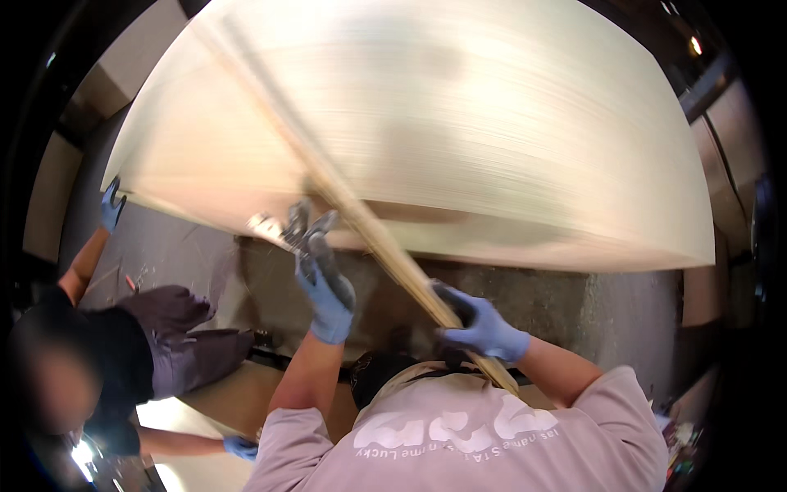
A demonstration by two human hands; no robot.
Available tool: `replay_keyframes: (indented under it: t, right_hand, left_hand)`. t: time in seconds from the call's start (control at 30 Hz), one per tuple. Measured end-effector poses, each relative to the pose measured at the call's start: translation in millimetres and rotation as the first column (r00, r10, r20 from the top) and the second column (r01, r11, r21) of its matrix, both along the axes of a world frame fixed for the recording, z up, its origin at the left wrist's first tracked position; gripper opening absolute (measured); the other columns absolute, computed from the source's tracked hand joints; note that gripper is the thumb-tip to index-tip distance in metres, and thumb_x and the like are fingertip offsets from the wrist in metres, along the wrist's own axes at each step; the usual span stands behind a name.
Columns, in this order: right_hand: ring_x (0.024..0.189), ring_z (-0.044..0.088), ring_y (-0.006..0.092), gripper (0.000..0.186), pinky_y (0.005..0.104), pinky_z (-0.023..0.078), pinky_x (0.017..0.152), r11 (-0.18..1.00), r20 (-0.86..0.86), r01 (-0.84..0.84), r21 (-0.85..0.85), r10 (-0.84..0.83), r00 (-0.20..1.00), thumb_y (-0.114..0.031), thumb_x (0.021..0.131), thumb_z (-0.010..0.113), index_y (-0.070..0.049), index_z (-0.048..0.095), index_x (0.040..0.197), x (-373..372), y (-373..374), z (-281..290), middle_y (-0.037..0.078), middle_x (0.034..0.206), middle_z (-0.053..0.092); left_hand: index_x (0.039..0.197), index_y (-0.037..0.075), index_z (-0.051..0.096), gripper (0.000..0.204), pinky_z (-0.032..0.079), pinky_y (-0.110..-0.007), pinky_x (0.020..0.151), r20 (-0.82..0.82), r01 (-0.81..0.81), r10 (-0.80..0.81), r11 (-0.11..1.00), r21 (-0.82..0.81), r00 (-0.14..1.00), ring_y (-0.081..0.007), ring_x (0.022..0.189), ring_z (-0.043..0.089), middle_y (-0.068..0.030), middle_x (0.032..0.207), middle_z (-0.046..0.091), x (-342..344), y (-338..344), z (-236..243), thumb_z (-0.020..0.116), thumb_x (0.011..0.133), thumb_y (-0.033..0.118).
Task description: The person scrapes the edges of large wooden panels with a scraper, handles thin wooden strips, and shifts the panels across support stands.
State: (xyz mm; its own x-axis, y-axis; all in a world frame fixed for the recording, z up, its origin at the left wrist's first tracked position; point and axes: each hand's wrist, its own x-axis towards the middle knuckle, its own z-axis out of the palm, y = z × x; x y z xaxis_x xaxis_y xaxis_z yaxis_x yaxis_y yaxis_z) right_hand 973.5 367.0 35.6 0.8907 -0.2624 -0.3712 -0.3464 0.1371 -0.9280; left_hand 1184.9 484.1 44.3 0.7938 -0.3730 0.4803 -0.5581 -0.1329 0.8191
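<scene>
My right hand (pixel 485 328), in a blue glove with a dark palm, is closed around the lower part of a long wooden strip (pixel 361 220). The strip slants from near my waist up and left over a large pale sheet (pixel 525 139). My left hand (pixel 324 283), in a matching glove, is raised beside the strip at the sheet's near edge. Its dark fingers are spread and blurred. At their left is a whitish, smeared patch (pixel 266 227); I cannot make out whether it is a separate thing or part of the glove.
A co-worker in dark clothes (pixel 123 353) is at the left, one gloved hand (pixel 113 205) on the sheet's left corner. Their other gloved hand (pixel 240 447) is lower, near a pale board (pixel 184 422). Grey floor (pixel 193 254) shows below the sheet; assorted items (pixel 680 447) lie at lower right.
</scene>
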Motion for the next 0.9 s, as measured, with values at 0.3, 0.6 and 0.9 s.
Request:
replay_keyframes:
  t: [0.3, 0.6, 0.9]
  right_hand:
    - [0.106, 0.058, 0.0348, 0.067, 0.0373, 0.043, 0.093, 0.956, 0.251, -0.137, -0.26, 0.204, 0.946, -0.027, 0.079, 0.066, -0.009, 0.043, 0.138, 4, -30, 10, 0.021, 0.121, 0.059]
    - [0.105, 0.059, 0.0268, 0.068, 0.0344, 0.043, 0.093, 0.758, 0.084, 0.44, -0.481, -0.46, 0.884, -0.04, 0.083, 0.065, -0.009, 0.041, 0.139, -298, -118, 25, 0.021, 0.119, 0.059]
    - [0.054, 0.055, 0.0105, 0.06, 0.0239, 0.045, 0.044, -0.136, -0.007, 0.988, -0.076, -0.991, -0.137, -0.008, 0.083, 0.062, -0.004, 0.04, 0.14, -662, -155, 3, 0.007, 0.072, 0.061]
  left_hand:
    - [0.144, 0.004, 0.018, 0.046, 0.033, -0.049, 0.106, 0.63, 0.113, -0.167, 0.986, 0.125, 0.758, -0.0403, 0.122, 0.044, -0.024, 0.136, 0.042, -17, -28, -6, 0.027, 0.102, 0.019]
    - [0.125, -0.01, 0.047, 0.044, 0.029, -0.039, 0.111, -0.082, 0.64, -0.674, 0.727, -0.248, 0.734, -0.0266, 0.128, 0.041, -0.0207, 0.135, 0.046, -171, -196, 30, 0.034, 0.102, 0.025]
    - [0.115, -0.006, 0.059, 0.034, 0.035, -0.033, 0.105, -0.31, 0.919, -0.902, 0.361, -0.161, 0.3, -0.0188, 0.114, 0.053, -0.0119, 0.119, 0.059, -334, -441, 3, 0.044, 0.099, 0.021]
